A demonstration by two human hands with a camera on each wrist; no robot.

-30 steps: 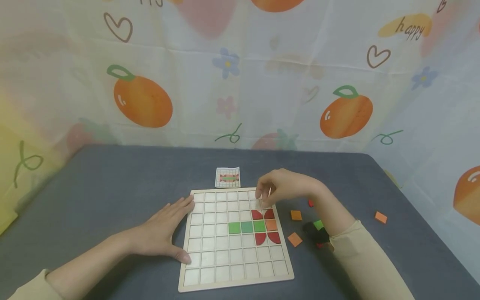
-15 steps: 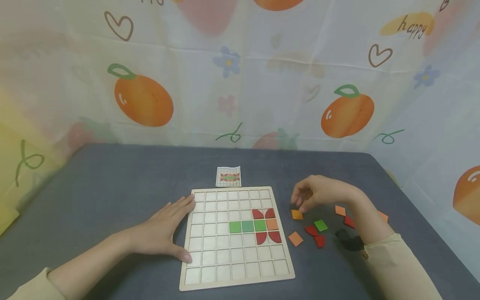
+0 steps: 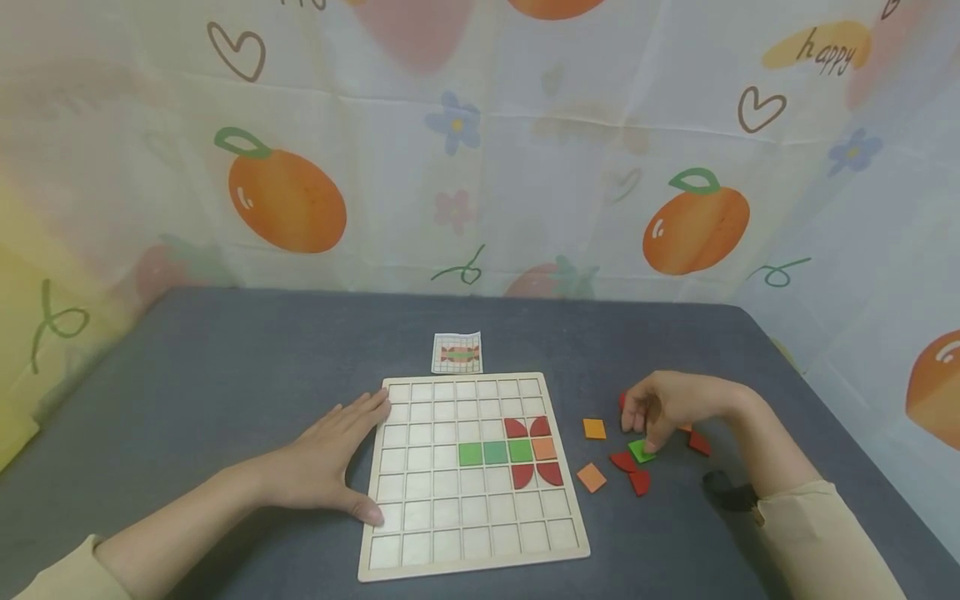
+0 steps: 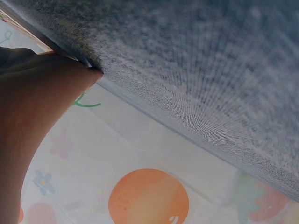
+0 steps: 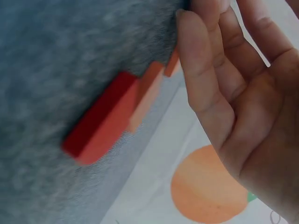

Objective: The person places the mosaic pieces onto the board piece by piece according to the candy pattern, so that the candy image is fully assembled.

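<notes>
My left hand (image 3: 322,458) rests along the left edge of the wooden grid board (image 3: 431,515), fingers and thumb spread; its lower part shows in the left wrist view (image 4: 42,88). On the board lie a row of green tiles (image 3: 495,453) ending in an orange tile (image 3: 543,449), with red quarter-round pieces (image 3: 549,474) above and below. Right of the board, my right hand (image 3: 678,402) reaches down over a loose green tile (image 3: 637,452), its thumb tip at the tile. The fingers bend loosely, and no grip on the tile shows.
Loose red pieces (image 3: 640,482), an amber tile (image 3: 594,429) and an orange tile (image 3: 592,477) lie around the right hand. A small pattern card (image 3: 457,353) sits behind the board. A printed cloth (image 3: 510,167) hangs at the table's back.
My right hand has moved from the board's upper right area, over the amber tile, to the loose green tile farther right. The left hand stays on the board's edge.
</notes>
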